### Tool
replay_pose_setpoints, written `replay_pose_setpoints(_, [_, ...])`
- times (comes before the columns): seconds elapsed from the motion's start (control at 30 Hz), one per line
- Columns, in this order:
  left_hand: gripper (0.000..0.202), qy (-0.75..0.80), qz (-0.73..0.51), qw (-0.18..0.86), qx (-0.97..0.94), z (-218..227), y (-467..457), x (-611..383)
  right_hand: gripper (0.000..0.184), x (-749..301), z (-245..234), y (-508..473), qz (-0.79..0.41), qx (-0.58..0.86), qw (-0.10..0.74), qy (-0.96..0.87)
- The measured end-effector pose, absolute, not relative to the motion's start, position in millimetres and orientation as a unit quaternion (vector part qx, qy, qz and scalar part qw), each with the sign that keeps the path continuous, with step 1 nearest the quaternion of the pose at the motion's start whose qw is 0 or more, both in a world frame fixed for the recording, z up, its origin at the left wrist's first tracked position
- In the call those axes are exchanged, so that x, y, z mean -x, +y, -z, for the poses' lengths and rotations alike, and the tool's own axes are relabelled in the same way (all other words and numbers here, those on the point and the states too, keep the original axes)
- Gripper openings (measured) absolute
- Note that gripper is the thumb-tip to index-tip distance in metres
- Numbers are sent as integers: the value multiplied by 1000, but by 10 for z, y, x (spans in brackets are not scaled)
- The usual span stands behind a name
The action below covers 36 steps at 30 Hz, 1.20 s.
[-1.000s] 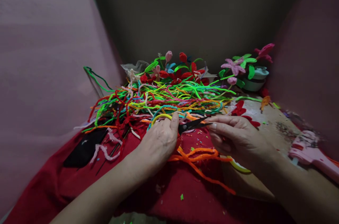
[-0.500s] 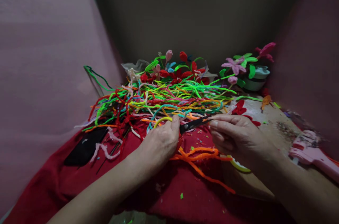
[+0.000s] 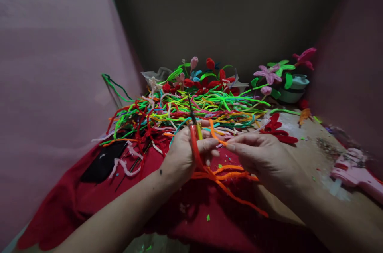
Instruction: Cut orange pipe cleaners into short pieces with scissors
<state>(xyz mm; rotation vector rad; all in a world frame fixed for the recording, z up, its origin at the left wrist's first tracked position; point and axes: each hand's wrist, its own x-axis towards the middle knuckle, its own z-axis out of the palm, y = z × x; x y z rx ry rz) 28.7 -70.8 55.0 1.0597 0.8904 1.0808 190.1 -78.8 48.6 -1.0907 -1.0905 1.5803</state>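
My left hand (image 3: 184, 151) is closed around a pair of scissors (image 3: 193, 115) with red and yellow handles, their dark blades pointing up and away. A short orange pipe cleaner (image 3: 213, 130) runs from the fingers of this hand to my right hand (image 3: 259, 151), which pinches its end between thumb and forefinger. Below both hands, several longer orange pipe cleaners (image 3: 236, 197) lie on the red cloth (image 3: 167, 209). Just beyond the fingers spreads a thick heap of many-coloured pipe cleaners (image 3: 206, 103).
A black flat object (image 3: 103, 163) lies at left. At right, a pink glue gun (image 3: 350, 173) rests on the board (image 3: 312, 133), near red petals (image 3: 278, 129). Finished flowers (image 3: 206, 79) stand behind the heap, and a small pot (image 3: 291, 91) sits at the back right.
The scissors have swung from pointing right to pointing up in my left hand. My right hand has left the blade tips, and an orange pipe cleaner now shows between both hands.
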Motion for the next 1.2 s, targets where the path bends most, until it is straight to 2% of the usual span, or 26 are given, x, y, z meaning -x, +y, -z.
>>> replay_pose_setpoints(0.27, [44,357,-571,602,-429,-532,-723,-263,29,-1818,-434,-833,-629,464,419,-462])
replay_pose_setpoints(0.5, [42,341,-608,559,-449,-536,-702,-227,27,-1830,-406,-801,-655,444,419,-445])
replay_pose_setpoints(0.73, [46,369,-542,598,-462,-481,-716,-295,26,-1823,-388,-790,-657,428,425,-453])
replay_pose_setpoints(0.87, [42,382,-550,573,-473,-465,-725,-305,26,-1824,-369,-808,-672,408,400,-472])
replay_pose_setpoints(0.97, [41,389,-559,553,-479,-468,-716,-289,20,-1821,-374,-818,-665,418,407,-466])
replay_pose_setpoints(1.2, [41,399,-548,546,-493,-452,-724,-296,24,-1819,-339,-803,-671,424,395,-462])
